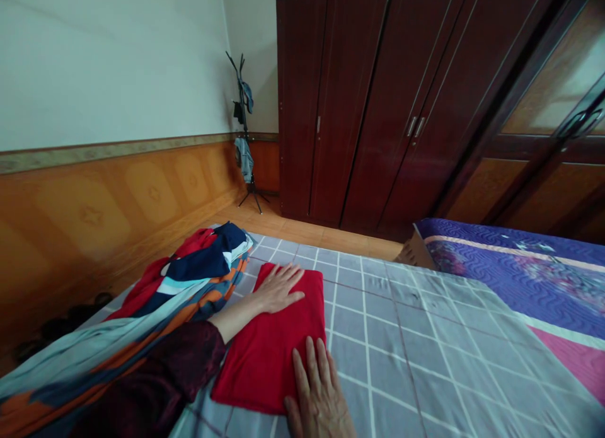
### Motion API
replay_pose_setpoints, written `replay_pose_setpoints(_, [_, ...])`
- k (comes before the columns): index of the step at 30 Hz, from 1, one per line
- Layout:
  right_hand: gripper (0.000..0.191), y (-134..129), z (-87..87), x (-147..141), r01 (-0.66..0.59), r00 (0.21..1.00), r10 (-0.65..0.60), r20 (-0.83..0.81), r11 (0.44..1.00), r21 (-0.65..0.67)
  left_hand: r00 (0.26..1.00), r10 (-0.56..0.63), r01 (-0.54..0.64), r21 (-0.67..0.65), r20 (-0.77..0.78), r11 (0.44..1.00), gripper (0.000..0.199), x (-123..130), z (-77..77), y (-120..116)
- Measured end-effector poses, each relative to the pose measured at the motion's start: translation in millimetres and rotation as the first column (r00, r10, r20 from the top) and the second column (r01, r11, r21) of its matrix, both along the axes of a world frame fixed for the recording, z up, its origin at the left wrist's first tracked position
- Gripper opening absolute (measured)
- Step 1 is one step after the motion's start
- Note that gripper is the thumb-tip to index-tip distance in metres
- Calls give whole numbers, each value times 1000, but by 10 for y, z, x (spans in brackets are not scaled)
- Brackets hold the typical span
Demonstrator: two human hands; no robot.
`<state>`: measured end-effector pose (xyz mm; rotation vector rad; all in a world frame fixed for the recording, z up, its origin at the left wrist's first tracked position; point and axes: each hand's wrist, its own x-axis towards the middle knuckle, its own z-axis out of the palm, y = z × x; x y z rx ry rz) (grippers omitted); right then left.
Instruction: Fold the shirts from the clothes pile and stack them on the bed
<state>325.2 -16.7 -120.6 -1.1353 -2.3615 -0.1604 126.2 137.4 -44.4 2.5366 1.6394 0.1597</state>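
Wardrobe (350, 110): dark red-brown, tall, top cut off by the upper edge.
Checked sheet (378, 337): grey with white lines, slightly creased.
Red cloth (259, 356): plain, bright, folded into a flat near-rectangle; lying on the checked sheet, just beside the heap of clothes (198, 261).
Left hand (278, 290): palm down on the far part, fingers slightly parted, thumb out, gripping nothing.
Right hand (321, 394): laid over the near right edge, fingers outstretched and a little apart; wrist cut off below.
Hidden: cloth beneath both palms, inner layers of the fold; garment type impossible to tell.
Dark shapes (70, 321): at far left, too dim to make out.
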Motion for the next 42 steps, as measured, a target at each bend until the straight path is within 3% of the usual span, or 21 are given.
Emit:
replay_pose_setpoints(3, [73, -3, 16, -8, 4, 1000, -5, 5, 999, 40, 977, 212, -212, 31, -7, 977, 65, -215, 22, -10])
replay_pose_setpoints(8, [74, 0, 41, -3, -3, 1000, 2, 16, 996, 87, 990, 142, -142, -2, -3, 990, 65, -391, 9, -109])
replay_pose_setpoints(12, [71, -2, 55, 4, 9, 999, -10, 39, 999, 37, 952, 307, -307, 11, -13, 952, 65, -412, 30, -265])
replay_pose_setpoints(14, [70, -9, 67, 6, 10, 999, -10, 45, 1000, 19, 968, 249, -249, 36, 4, 968, 65, -335, 52, -413])
replay_pose_setpoints(17, [69, -27, 98, 4, 5, 999, -6, 53, 1000, 20, 1000, -2, 1, 26, 30, 1000, 66, -202, 42, -653])
replay_pose_setpoints(18, [69, -34, 112, 3, 8, 999, -9, 53, 1000, 24, 999, -32, 32, 4, 30, 999, 66, -185, 28, -706])
replay_pose_setpoints(19, [68, -41, 126, 2, 8, 999, -10, 51, 1000, 25, 1000, -2, 2, -22, 22, 1000, 66, -187, 13, -736])
replay_pose_setpoints(21, [67, -49, 152, 5, 5, 999, -6, 44, 1000, 18, 984, 180, -181, -48, -11, 982, 67, -237, -10, -741])
replay_pose_setpoints(23, [67, -48, 171, 13, -5, 999, 5, 42, 1000, 4, 951, 309, -309, -10, -26, 951, 68, -301, -12, -723])
replay_pose_setpoints(27, [66, -34, 197, 36, -20, 999, 21, 46, 1000, -21, 995, 99, -99, -26, 0, 995, 67, -305, 26, -832])
replay_pose_setpoints(31, [63, -44, 241, 47, -33, 997, 37, 66, 998, -52, 983, 184, -184, -9, 5, 983, 65, -189, 51, -1144])
replay_pose_setpoints(35, [58, -25, 336, 76, -54, 993, 63, 104, 994, -94, 998, 31, -29, -51, 49, 998, 74, -68, 26, -1516])
replay_pose_setpoints(38, [54, 94, 448, 162, -65, 985, 93, 147, 980, -187, 997, 12, -5, -104, 73, 995, 79, -16, 8, -1687])
replay_pose_setpoints(42, [52, 313, 591, 320, 115, 984, -69, 166, 950, -289, 996, 30, -17, -143, 86, 989, 79, -18, 29, -1712])
